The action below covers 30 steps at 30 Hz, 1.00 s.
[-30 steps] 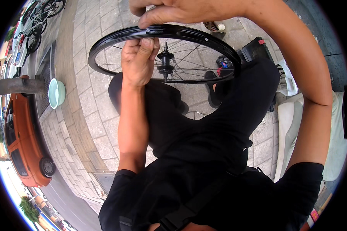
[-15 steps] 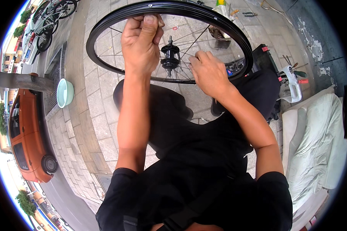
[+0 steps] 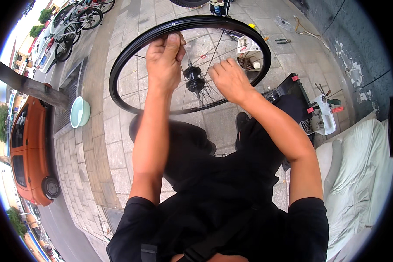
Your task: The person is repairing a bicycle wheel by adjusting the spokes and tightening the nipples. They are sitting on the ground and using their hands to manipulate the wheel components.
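A black bicycle wheel rim (image 3: 205,21) stands tilted over my knees, with a black hub (image 3: 194,78) in its middle. Thin spokes (image 3: 217,46) run across it, some fanning out from the hub. My left hand (image 3: 163,63) is closed at the rim's far inner edge, thumb pressed over the bent fingers; whatever is pinched there is covered. To the right of the hub, my right hand (image 3: 231,81) reaches over the wheel's near side, fingers curled together beside the spokes. Its fingertips are too small to show what they grip.
A pale green basin (image 3: 80,112) stands on the paving at left, beside a tree trunk (image 3: 30,89). Right of my knee lie a black case (image 3: 292,96) and a white plastic frame (image 3: 325,115). Pliers (image 3: 283,41) lie farther off. A cloth-covered seat (image 3: 353,174) is at right.
The view has shifted, and more ground shows beyond the wheel. The wheel and both hands have moved left relative to my right knee; both hands keep about the same places on it.
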Each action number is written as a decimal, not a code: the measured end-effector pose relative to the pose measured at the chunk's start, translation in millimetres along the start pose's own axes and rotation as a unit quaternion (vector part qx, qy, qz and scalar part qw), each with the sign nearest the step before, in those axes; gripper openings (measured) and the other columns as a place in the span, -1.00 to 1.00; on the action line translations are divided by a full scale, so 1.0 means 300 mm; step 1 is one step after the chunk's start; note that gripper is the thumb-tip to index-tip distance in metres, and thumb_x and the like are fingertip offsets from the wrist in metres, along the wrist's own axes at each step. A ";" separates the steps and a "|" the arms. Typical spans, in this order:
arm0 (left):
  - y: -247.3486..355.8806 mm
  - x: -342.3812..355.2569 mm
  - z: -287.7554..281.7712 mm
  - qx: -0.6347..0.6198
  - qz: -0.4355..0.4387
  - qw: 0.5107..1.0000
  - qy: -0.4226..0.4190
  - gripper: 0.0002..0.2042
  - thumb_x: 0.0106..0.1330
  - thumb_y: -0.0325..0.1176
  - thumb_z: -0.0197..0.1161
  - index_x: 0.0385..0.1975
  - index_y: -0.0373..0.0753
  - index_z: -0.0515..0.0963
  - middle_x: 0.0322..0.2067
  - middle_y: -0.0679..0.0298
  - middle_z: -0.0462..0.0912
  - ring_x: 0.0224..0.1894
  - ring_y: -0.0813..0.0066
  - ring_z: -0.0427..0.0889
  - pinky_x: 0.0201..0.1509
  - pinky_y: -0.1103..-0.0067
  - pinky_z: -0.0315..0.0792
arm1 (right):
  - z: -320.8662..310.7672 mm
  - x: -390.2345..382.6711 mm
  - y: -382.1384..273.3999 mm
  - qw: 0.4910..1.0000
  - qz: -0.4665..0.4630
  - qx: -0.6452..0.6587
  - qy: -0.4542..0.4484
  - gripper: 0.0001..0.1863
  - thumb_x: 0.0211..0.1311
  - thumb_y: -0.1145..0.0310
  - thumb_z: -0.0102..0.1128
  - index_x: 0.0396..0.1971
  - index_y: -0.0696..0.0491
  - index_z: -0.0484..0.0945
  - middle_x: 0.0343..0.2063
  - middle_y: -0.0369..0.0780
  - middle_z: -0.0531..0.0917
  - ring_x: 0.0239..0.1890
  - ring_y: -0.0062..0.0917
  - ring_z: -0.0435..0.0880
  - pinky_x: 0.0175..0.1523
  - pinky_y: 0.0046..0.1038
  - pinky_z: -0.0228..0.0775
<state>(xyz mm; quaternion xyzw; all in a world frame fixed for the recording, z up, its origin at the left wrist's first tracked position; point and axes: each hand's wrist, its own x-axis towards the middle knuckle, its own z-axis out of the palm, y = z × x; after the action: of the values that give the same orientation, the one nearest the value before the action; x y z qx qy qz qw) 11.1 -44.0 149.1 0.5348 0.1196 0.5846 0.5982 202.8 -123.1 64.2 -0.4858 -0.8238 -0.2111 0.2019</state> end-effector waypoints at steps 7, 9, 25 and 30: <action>0.085 0.050 0.030 0.012 0.026 0.999 0.037 -0.93 0.59 -0.44 0.18 -0.12 -0.29 0.56 -0.26 0.25 0.61 -0.42 0.59 0.40 -0.34 0.65 0.32 | -0.211 0.042 0.116 0.991 -0.067 -0.113 0.026 -0.67 0.14 0.43 0.19 -0.07 0.14 0.63 -0.16 -0.21 0.65 0.04 -0.31 0.60 0.36 -0.22 0.32; 0.103 0.059 0.051 0.017 0.038 0.998 0.056 -0.92 0.58 -0.44 0.18 -0.11 -0.31 0.55 -0.26 0.24 0.60 -0.42 0.59 0.40 -0.34 0.65 0.33 | -0.263 0.038 0.129 0.989 -0.037 -0.135 0.037 -0.66 0.14 0.41 0.18 -0.06 0.11 0.65 -0.12 -0.21 0.65 0.10 -0.29 0.58 0.35 -0.17 0.32; 0.054 0.100 0.155 0.063 0.116 0.982 0.138 -0.86 0.52 -0.44 0.29 -0.15 -0.36 0.49 -0.30 0.18 0.64 -0.49 0.59 0.45 -0.42 0.67 0.37 | -0.002 0.100 -0.011 0.551 0.502 0.585 0.320 -0.58 0.43 0.56 0.16 0.15 0.42 0.27 -0.28 0.01 0.68 -0.35 -0.35 0.78 -0.21 -0.36 0.74; 0.021 0.090 0.155 0.068 0.106 0.981 0.149 -0.87 0.52 -0.45 0.28 -0.14 -0.34 0.49 -0.30 0.19 0.63 -0.50 0.59 0.45 -0.42 0.66 0.37 | 0.025 0.099 0.002 0.412 0.522 0.667 0.337 -0.43 0.40 0.58 0.11 0.27 0.38 0.04 -0.28 0.06 0.63 -0.40 -0.23 0.77 -0.27 -0.25 0.74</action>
<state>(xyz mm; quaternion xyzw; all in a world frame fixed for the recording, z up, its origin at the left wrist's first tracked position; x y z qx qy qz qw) 51.0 -46.5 185.6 0.4906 0.1896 0.7088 0.4701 189.1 -97.5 74.0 -0.4244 -0.1589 0.4040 0.7946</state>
